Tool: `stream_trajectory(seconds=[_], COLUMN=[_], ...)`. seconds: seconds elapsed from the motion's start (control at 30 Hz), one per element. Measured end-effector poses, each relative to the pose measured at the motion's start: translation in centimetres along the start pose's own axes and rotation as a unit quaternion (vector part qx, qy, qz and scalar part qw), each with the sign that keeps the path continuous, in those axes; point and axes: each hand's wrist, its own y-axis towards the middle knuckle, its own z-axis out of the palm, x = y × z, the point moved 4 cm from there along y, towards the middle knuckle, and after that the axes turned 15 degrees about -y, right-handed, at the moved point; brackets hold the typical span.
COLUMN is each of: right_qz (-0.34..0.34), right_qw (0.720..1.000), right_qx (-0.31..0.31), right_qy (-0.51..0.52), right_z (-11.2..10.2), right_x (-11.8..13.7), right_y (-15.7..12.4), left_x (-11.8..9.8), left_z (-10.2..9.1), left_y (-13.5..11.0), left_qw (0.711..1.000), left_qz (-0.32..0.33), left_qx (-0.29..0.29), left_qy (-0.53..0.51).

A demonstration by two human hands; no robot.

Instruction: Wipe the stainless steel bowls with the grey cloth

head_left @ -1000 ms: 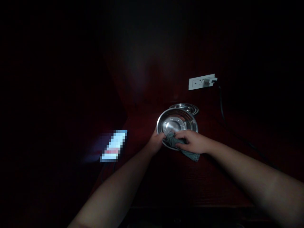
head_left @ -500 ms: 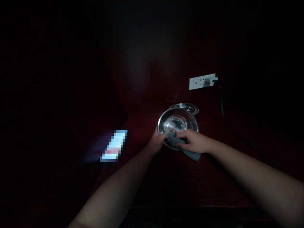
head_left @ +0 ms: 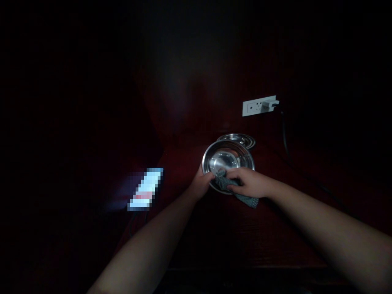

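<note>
A shiny steel bowl [head_left: 241,157] is tilted toward me in the middle of the head view. My left hand [head_left: 201,182] grips its left rim, thumb over the edge and the other fingers hidden behind. My right hand [head_left: 248,181] is closed on a grey-green patterned cloth [head_left: 248,199], which it presses against the near inner side of the bowl. A corner of the cloth hangs over the rim. Just behind the bowl lies a second round steel dish [head_left: 235,136], partly covered by it.
The dark red table [head_left: 245,241] has its near edge low in the view. A lit, pixelated screen [head_left: 145,190] lies at the left with a cable below it. On the back wall is a white socket [head_left: 259,106] with a plug; its black cord [head_left: 284,136] runs down to the right.
The whole view has shifted very slightly. Both hands keep their holds on the bowl and the cloth, with hardly any visible movement.
</note>
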Motion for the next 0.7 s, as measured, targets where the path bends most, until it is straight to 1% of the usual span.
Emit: stream_trajectory(seconds=[0.13, 0.33, 0.53, 0.7], right_qz=[0.001, 0.006, 0.002, 0.001], right_qw=[1.0, 1.0, 1.0, 1.0], right_qx=[0.002, 0.005, 0.005, 0.013], right_qy=[0.005, 0.01, 0.019, -0.001], right_z=[-0.03, -0.13, -0.21, -0.24], right_x=[0.01, 0.11, 0.21, 0.17], right_y=[0.01, -0.04, -0.03, -0.04], left_x=[0.09, -0.01, 0.08, 0.03], left_z=[-0.01, 0.14, -0.09, -0.01], left_y=[0.0, -0.06, 0.01, -0.06], left_qw=[1.0, 1.0, 1.0, 1.0], left_qz=[-0.002, -0.01, -0.004, -0.003], left_qx=[0.004, 0.01, 0.005, 0.002], left_qy=[-0.011, -0.007, 0.005, 0.003])
